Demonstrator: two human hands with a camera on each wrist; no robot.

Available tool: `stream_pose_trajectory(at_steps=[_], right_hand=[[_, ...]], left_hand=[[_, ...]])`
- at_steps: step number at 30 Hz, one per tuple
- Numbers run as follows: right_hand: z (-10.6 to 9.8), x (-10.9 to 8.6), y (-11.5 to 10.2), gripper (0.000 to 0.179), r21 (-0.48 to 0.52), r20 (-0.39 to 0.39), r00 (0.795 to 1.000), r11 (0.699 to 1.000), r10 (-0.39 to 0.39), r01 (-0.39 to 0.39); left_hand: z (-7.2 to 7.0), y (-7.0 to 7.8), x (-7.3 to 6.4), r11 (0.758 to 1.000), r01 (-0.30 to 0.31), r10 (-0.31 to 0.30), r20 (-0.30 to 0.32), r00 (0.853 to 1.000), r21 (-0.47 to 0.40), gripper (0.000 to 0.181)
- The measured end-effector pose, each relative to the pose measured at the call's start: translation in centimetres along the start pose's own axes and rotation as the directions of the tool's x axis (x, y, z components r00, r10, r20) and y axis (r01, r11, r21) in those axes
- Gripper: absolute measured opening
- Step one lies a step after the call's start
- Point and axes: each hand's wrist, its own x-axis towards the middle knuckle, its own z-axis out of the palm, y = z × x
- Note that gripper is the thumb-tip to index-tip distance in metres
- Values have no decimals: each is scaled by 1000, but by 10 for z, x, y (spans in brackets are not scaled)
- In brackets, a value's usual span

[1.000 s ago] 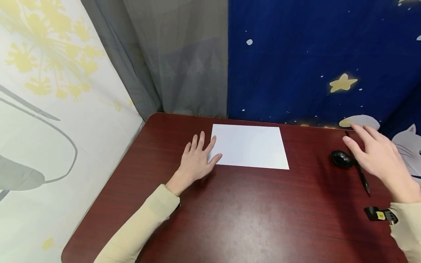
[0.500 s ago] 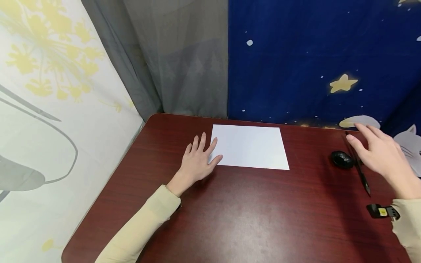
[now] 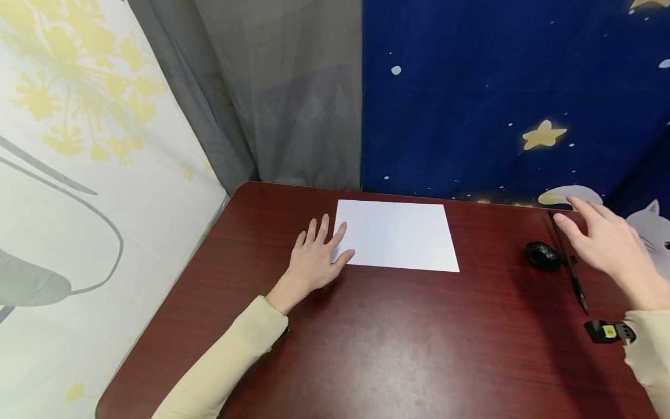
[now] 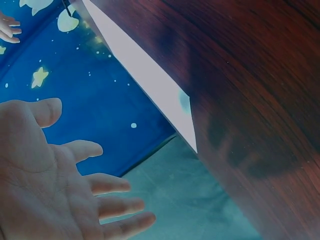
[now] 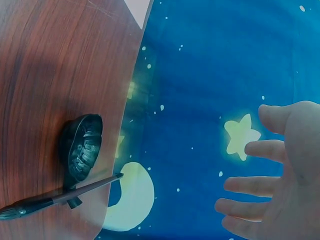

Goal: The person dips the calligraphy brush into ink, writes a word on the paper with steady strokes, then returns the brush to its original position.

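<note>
A blank white sheet of paper (image 3: pixel 398 235) lies near the far edge of the table. My left hand (image 3: pixel 314 262) hovers over its left edge with fingers spread and nothing held; the left wrist view shows the palm (image 4: pixel 37 180) raised above the tabletop, its shadow cast on the wood. At the right lies a writing brush (image 3: pixel 576 285) with a dark tip, its shaft beside a black, oval, ribbed dish like an inkstone (image 5: pixel 82 147). My right hand (image 3: pixel 612 244) hangs in the air just right of the brush, fingers extended, holding nothing.
The dark red wooden table (image 3: pixel 398 337) meets a blue starry curtain (image 3: pixel 471 99) and a grey curtain (image 3: pixel 309 116) at its far edge. A white patterned cloth (image 3: pixel 104 221) hangs along the left side. In the right wrist view, a small dark rest (image 5: pixel 75 201) lies under the brush.
My right hand has drifted slightly to the right and a little toward the far edge. The left hand stays almost in place; paper, brush and inkstone-like dish have not moved.
</note>
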Motion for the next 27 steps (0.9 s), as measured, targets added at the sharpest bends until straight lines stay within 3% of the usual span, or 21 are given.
stream_pose_trajectory(at_steps=[27], right_hand=[[0, 9, 17, 78, -1, 52, 996, 998, 66, -66]], left_hand=[[5, 3, 0, 1000, -20, 20, 21, 1000, -1, 67]])
